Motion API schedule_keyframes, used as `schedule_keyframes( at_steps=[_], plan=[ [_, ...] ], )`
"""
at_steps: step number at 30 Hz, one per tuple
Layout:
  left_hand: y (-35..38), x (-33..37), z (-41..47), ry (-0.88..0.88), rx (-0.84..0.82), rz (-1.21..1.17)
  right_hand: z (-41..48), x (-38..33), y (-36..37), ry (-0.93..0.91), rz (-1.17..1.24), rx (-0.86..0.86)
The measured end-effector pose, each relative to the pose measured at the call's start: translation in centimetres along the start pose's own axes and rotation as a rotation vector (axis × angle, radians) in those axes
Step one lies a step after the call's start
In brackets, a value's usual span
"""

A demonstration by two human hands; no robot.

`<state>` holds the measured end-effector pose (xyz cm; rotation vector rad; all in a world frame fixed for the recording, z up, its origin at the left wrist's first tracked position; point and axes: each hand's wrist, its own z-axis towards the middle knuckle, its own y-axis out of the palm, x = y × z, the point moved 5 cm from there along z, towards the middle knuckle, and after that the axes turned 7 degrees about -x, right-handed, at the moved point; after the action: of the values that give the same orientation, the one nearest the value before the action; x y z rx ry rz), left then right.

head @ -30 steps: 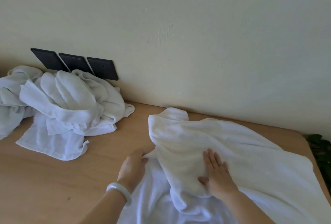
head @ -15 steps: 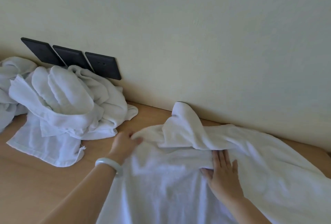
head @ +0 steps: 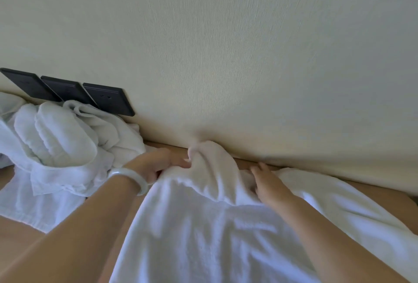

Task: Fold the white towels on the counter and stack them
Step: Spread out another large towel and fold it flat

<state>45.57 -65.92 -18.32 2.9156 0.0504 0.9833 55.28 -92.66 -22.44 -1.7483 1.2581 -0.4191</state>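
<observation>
A large white towel (head: 203, 233) lies spread over the wooden counter (head: 373, 194) in front of me, with a raised fold near the wall. My left hand (head: 158, 165), a pale bangle on its wrist, grips the towel's far left edge at that fold. My right hand (head: 269, 183) lies on the towel just right of the fold, fingers stretched toward the wall. A heap of crumpled white towels (head: 58, 147) sits at the left, touching my left wrist.
The cream wall (head: 226, 56) rises straight from the counter's back edge. Three black wall plates (head: 67, 91) sit low on it behind the towel heap. A dark object shows at the right edge (head: 415, 200).
Both hands have moved forward toward the wall, spreading the towel away from me. The left hand went from the near edge to the raised fold at the back. The camera came closer and lower.
</observation>
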Motion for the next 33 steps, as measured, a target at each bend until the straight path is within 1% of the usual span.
schedule_keyframes(
  at_steps=[1,3,4,5,6,7,8,9,11,12,13,14,15,17,18,19,20,22,24,25,28,29,30,31,32,33],
  plan=[
    [-0.3,0.5,-0.5,0.081,-0.016,0.147,0.0,0.1,0.3,0.013,-0.022,-0.026],
    [-1.8,0.6,-2.2,0.342,0.111,0.433,-0.9,0.2,0.8,0.013,-0.048,-0.045],
    [-2.4,-0.1,-3.2,0.448,0.175,0.566,-1.6,0.2,1.2,0.000,-0.055,-0.038],
    [-2.5,-1.2,-3.9,0.526,0.203,0.713,-2.4,0.3,1.7,-0.013,-0.053,-0.027],
    [-3.0,-3.8,-3.6,0.535,0.188,0.841,-3.1,0.5,2.4,-0.020,-0.031,-0.021],
    [-3.5,-6.5,-3.1,0.505,0.198,0.956,-4.1,0.6,3.1,-0.013,-0.006,-0.021],
    [-3.6,-8.9,-2.7,0.403,0.221,0.987,-5.2,0.5,3.6,-0.016,0.005,0.001],
    [-3.4,-10.9,-2.5,0.348,0.225,1.056,-6.1,0.3,3.8,-0.028,-0.004,0.044],
    [-1.6,-13.2,-2.8,0.160,0.213,1.104,-7.4,-0.2,4.7,-0.114,-0.040,0.115],
    [-0.6,-13.7,-3.1,0.085,0.241,1.079,-8.0,-0.4,4.7,-0.143,-0.093,0.158],
    [-0.1,-13.7,-3.4,0.035,0.309,1.010,-8.5,-0.5,4.7,-0.161,-0.132,0.191],
    [0.4,-13.6,-3.8,0.022,0.386,0.866,-9.0,-0.7,4.5,-0.185,-0.155,0.213],
    [0.9,-13.1,-4.3,0.028,0.429,0.694,-9.5,-0.9,4.2,-0.222,-0.156,0.244],
    [1.8,-12.2,-4.9,-0.018,0.413,0.259,-10.3,-1.1,2.9,-0.239,-0.097,0.286],
    [2.2,-12.1,-5.2,-0.086,0.400,0.094,-10.8,-1.0,2.3,-0.244,-0.070,0.325],
    [2.4,-12.2,-5.4,-0.148,0.404,0.017,-11.2,-0.7,1.7,-0.248,-0.028,0.355],
    [2.5,-12.1,-5.5,-0.179,0.412,0.024,-11.7,-0.5,1.1,-0.255,0.015,0.368],
    [2.4,-11.9,-5.5,-0.166,0.436,0.078,-12.7,-0.2,-0.2,-0.263,0.124,0.367],
    [1.2,-11.5,-5.4,-0.113,0.443,0.085,-13.6,0.0,-1.3,-0.286,0.188,0.347],
    [0.4,-10.6,-5.7,-0.055,0.475,0.131,-13.9,-0.1,-1.8,-0.316,0.178,0.337],
    [-2.3,-5.3,-7.6,0.113,0.692,0.594,-13.5,0.0,-2.9,-0.378,0.048,0.331],
    [-2.9,-3.1,-8.5,0.167,0.764,0.689,-12.9,0.1,-3.4,-0.373,-0.026,0.354],
    [-3.3,-0.8,-9.4,0.218,0.816,0.720,-12.1,0.3,-4.2,-0.360,-0.116,0.388],
    [-3.5,1.5,-10.1,0.272,0.834,0.698,-11.3,0.3,-5.3,-0.325,-0.214,0.426],
    [-3.7,3.6,-10.5,0.325,0.816,0.586,-10.5,0.5,-6.5,-0.258,-0.302,0.452],
    [-3.7,5.6,-10.8,0.390,0.753,0.390,-10.0,0.7,-7.9,-0.176,-0.351,0.487]
  ],
)
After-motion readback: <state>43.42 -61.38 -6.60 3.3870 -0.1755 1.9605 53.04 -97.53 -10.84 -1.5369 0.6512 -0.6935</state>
